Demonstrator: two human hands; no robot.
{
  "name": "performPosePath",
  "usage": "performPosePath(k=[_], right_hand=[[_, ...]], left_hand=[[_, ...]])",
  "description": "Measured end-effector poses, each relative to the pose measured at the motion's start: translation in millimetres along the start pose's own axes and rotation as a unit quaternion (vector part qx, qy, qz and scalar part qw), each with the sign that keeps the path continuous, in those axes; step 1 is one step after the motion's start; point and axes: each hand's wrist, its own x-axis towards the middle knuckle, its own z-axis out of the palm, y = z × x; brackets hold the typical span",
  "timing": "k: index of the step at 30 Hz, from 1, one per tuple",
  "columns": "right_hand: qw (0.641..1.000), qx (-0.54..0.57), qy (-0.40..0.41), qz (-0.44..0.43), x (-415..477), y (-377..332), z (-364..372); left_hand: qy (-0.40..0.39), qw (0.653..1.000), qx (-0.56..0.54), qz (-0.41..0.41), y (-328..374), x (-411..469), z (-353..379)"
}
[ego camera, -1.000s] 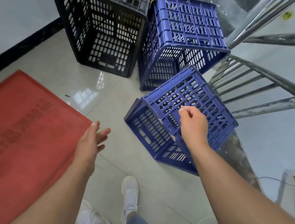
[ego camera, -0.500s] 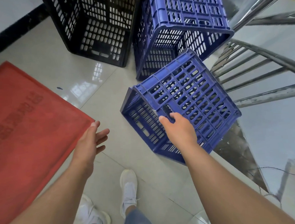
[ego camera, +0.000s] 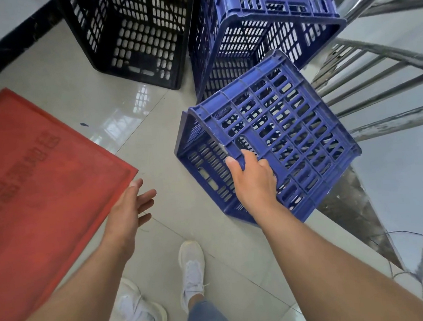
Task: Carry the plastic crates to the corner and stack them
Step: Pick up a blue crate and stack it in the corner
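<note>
Step in hand: pick-up. My right hand point(ego camera: 254, 182) grips the tilted blue crate point(ego camera: 291, 128) by its edge, on the floor point(ego camera: 153, 139) near the black crate point(ego camera: 140, 39). My left hand point(ego camera: 130, 209) is spread and empty. Next, I judge: take the opposite edge and lift level.

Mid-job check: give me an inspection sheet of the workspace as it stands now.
Surface: glossy tiled floor, with a red mat on the left.
Job's things: black crate and far blue crate side by side ahead; near blue crate tilted.
Clutter: nothing seen.
Hands: right hand grips the near blue crate through its lattice; left hand open, holding nothing.
Cables: thin wire at lower right.
Surroundings: metal rack on the right; white shoes below.
</note>
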Motion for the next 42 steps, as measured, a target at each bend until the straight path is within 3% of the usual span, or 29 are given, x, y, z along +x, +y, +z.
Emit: performPosePath(k=[11, 18, 26, 32, 42], right_hand=[[0.996, 0.017, 0.076, -0.03, 10, -9, -33], [0.995, 0.039, 0.061, -0.071, 1, -42, -47], [0.989, 0.04, 0.066, -0.129, -14, -105, -52], [0.978, 0.136, 0.041, -0.155, -13, -136, -33], [0.978, 0.142, 0.001, -0.154, -39, -223, 37]], left_hand=[[0.032, 0.999, -0.003, 0.018, -1, 4, -12], [0.092, 0.996, -0.005, 0.001, -24, 26, -43], [0.191, 0.979, -0.009, -0.068, -63, 81, -131], [0.169, 0.955, -0.185, -0.16, -105, 112, -185], [0.246, 0.937, -0.215, -0.122, -89, 91, -326]])
